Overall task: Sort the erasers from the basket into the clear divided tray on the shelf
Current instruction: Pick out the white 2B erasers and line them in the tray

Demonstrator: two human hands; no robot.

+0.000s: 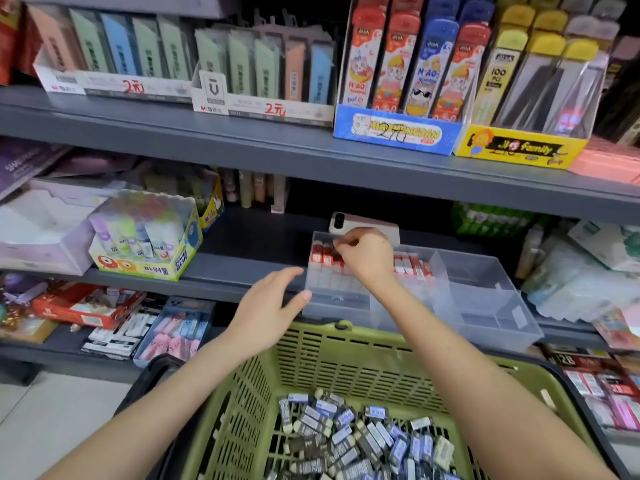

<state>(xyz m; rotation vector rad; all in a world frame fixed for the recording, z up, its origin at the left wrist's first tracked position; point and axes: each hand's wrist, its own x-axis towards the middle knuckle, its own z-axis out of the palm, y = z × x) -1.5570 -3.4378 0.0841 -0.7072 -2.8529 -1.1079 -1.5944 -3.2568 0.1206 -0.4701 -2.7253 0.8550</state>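
Pinching the top of one of the red-sleeved erasers with the right hand, fingers curled, at the back of the left compartment of the clear divided tray. Resting the left hand open, fingers straight, thumb tip at the tray's front left corner. Sitting on the front edge of the grey shelf, just beyond the far rim of the green basket. Heaped loose in the basket bottom, blue-and-grey-sleeved erasers. Lying behind the tray, a phone; standing toward the shelf's left end, a glue-stick box.

clear glossy plastic tray, green perforated plastic basket, matt grey shelf
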